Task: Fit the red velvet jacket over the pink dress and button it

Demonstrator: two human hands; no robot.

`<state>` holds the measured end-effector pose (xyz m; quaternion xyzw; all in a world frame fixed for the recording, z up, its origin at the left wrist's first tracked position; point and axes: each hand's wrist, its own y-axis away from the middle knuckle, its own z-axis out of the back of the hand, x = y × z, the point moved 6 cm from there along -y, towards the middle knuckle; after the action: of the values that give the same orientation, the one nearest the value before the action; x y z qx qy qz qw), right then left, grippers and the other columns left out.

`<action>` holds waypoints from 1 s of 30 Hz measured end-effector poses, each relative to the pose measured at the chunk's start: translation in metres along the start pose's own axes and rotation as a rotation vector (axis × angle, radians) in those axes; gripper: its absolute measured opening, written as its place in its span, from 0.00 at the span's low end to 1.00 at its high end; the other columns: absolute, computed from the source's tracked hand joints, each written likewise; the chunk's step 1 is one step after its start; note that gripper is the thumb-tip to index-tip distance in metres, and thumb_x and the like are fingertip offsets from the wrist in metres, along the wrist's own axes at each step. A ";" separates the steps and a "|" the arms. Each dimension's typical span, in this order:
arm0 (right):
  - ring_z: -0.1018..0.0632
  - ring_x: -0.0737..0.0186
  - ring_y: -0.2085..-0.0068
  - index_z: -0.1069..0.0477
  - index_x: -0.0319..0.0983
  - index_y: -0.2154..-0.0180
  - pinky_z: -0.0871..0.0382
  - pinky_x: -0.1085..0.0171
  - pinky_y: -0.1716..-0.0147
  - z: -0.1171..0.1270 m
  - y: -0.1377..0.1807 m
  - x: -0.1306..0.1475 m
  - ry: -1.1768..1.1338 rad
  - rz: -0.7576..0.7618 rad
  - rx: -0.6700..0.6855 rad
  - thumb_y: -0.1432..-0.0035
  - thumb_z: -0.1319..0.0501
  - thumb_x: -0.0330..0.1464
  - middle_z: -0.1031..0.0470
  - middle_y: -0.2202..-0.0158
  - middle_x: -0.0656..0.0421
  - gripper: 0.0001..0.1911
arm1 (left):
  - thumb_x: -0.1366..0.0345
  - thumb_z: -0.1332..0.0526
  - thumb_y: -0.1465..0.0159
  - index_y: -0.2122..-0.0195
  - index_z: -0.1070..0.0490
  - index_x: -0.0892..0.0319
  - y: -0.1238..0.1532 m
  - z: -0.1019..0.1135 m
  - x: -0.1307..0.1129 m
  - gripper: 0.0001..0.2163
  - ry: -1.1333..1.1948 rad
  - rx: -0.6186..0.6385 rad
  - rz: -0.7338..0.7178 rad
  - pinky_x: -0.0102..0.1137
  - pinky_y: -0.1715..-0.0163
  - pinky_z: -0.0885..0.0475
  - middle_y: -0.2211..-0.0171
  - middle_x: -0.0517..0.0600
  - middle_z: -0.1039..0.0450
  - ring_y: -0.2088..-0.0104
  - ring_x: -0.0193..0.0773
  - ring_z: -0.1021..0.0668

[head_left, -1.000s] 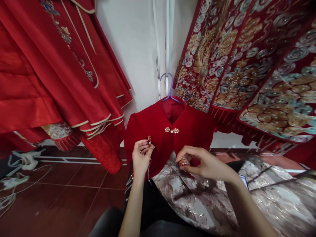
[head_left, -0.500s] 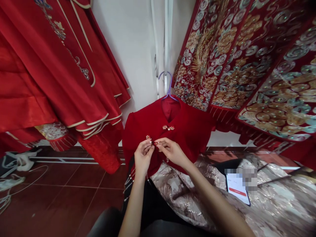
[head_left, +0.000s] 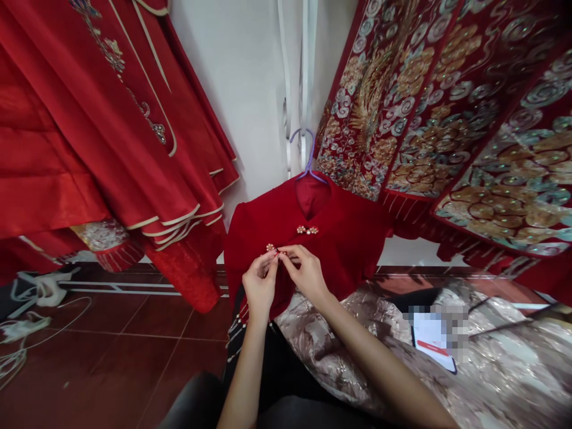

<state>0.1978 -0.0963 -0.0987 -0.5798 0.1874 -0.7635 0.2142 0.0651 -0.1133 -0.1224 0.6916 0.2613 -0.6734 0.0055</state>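
Observation:
A short red velvet jacket (head_left: pixel 353 238) hangs by its neck from a purple hanger (head_left: pixel 309 161). One jewelled clasp (head_left: pixel 307 230) sits fastened across its front below the neckline. Lower down, a second jewelled frog button (head_left: pixel 270 246) shows just above my fingertips. My left hand (head_left: pixel 260 277) pinches the button's near end, thumb against forefinger. From the right, my right hand (head_left: pixel 304 271) pinches the other end, its fingertips meeting those of the left. The small parts between the fingertips are mostly hidden.
Red garments (head_left: pixel 147 137) with pale piping hang at left, and an embroidered, sequined garment (head_left: pixel 420 125) hangs at right. Shiny patterned fabric (head_left: pixel 357 357) lies at lower right with a phone (head_left: pixel 432 342) on it. White cables (head_left: pixel 22 351) trail over the tiled floor.
My right hand has moved left, closing the small gap between its fingertips and those of my left hand. The view has shifted slightly.

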 end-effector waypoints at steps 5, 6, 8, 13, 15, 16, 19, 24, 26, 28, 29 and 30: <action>0.22 0.62 0.62 0.27 0.42 0.58 0.24 0.62 0.60 -0.001 -0.001 0.002 -0.011 0.006 -0.008 0.38 0.45 0.35 0.26 0.60 0.55 0.10 | 0.60 0.37 0.41 0.59 0.24 0.62 -0.003 0.004 0.000 0.12 -0.065 0.025 -0.008 0.36 0.55 0.25 0.60 0.55 0.22 0.60 0.40 0.20; 0.22 0.62 0.62 0.26 0.42 0.58 0.24 0.62 0.60 -0.001 -0.001 0.002 -0.008 0.006 -0.010 0.38 0.45 0.35 0.25 0.60 0.55 0.10 | 0.60 0.37 0.41 0.60 0.25 0.62 -0.004 0.005 0.000 0.12 -0.083 0.043 -0.004 0.35 0.56 0.25 0.61 0.55 0.22 0.61 0.39 0.20; 0.22 0.62 0.63 0.26 0.41 0.58 0.24 0.62 0.61 -0.001 -0.003 0.002 0.005 -0.002 -0.015 0.38 0.44 0.35 0.25 0.60 0.55 0.10 | 0.60 0.37 0.41 0.61 0.26 0.62 -0.006 0.003 -0.001 0.11 -0.103 0.093 -0.001 0.35 0.56 0.26 0.61 0.54 0.22 0.61 0.39 0.21; 0.21 0.63 0.60 0.29 0.43 0.53 0.23 0.62 0.60 0.001 -0.002 -0.004 -0.084 -0.067 0.117 0.37 0.46 0.36 0.23 0.57 0.57 0.13 | 0.62 0.35 0.43 0.54 0.32 0.58 -0.003 0.002 0.000 0.16 -0.084 0.160 -0.017 0.33 0.56 0.26 0.58 0.54 0.26 0.57 0.37 0.23; 0.20 0.63 0.60 0.31 0.42 0.51 0.23 0.62 0.61 0.007 0.004 -0.011 -0.148 -0.132 0.167 0.37 0.46 0.36 0.22 0.58 0.56 0.14 | 0.61 0.37 0.42 0.53 0.33 0.57 0.006 0.008 0.003 0.16 -0.109 0.141 -0.008 0.32 0.57 0.27 0.58 0.53 0.26 0.58 0.36 0.23; 0.19 0.63 0.62 0.31 0.41 0.52 0.23 0.62 0.62 0.011 0.009 -0.016 -0.163 -0.171 0.171 0.38 0.46 0.37 0.22 0.60 0.56 0.14 | 0.60 0.38 0.41 0.55 0.31 0.57 0.012 0.011 0.007 0.14 -0.140 0.151 0.008 0.31 0.58 0.27 0.59 0.53 0.26 0.59 0.36 0.23; 0.20 0.64 0.67 0.29 0.39 0.57 0.23 0.63 0.66 0.027 0.020 -0.033 -0.103 -0.247 0.186 0.40 0.44 0.36 0.22 0.66 0.57 0.12 | 0.59 0.42 0.39 0.55 0.28 0.57 0.035 0.020 0.018 0.13 -0.316 0.249 0.073 0.29 0.67 0.29 0.65 0.50 0.25 0.67 0.35 0.24; 0.21 0.62 0.64 0.25 0.39 0.62 0.27 0.64 0.63 0.038 0.024 -0.052 0.105 -0.236 0.334 0.43 0.42 0.33 0.21 0.66 0.57 0.09 | 0.61 0.45 0.37 0.41 0.37 0.59 0.059 0.028 0.025 0.23 -0.676 0.335 0.097 0.31 0.69 0.32 0.75 0.46 0.29 0.73 0.37 0.26; 0.21 0.62 0.64 0.26 0.38 0.63 0.28 0.64 0.62 0.039 0.023 -0.057 0.131 -0.253 0.382 0.43 0.42 0.32 0.21 0.64 0.56 0.09 | 0.61 0.46 0.37 0.42 0.36 0.59 0.059 0.030 0.025 0.22 -0.757 0.362 0.109 0.31 0.68 0.32 0.76 0.45 0.31 0.73 0.37 0.26; 0.21 0.62 0.64 0.26 0.38 0.64 0.29 0.64 0.62 0.040 0.023 -0.060 0.144 -0.256 0.422 0.43 0.43 0.32 0.21 0.64 0.56 0.08 | 0.60 0.47 0.36 0.44 0.33 0.58 0.055 0.033 0.023 0.20 -0.772 0.344 0.086 0.31 0.68 0.32 0.76 0.45 0.34 0.74 0.36 0.28; 0.22 0.62 0.64 0.26 0.38 0.64 0.29 0.64 0.62 0.040 0.024 -0.061 0.144 -0.256 0.433 0.43 0.43 0.32 0.21 0.65 0.56 0.08 | 0.59 0.47 0.36 0.45 0.32 0.57 0.052 0.035 0.021 0.19 -0.769 0.320 0.058 0.31 0.67 0.32 0.76 0.45 0.34 0.73 0.37 0.28; 0.22 0.62 0.64 0.26 0.38 0.65 0.29 0.64 0.62 0.040 0.024 -0.062 0.141 -0.258 0.437 0.43 0.43 0.32 0.21 0.65 0.56 0.07 | 0.59 0.47 0.36 0.47 0.30 0.57 0.050 0.036 0.019 0.18 -0.768 0.297 0.028 0.32 0.67 0.31 0.75 0.46 0.34 0.72 0.37 0.27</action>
<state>0.2536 -0.0843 -0.1515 -0.4844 -0.0432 -0.8452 0.2216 0.0490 -0.1631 -0.1605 0.3867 0.1306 -0.9128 0.0121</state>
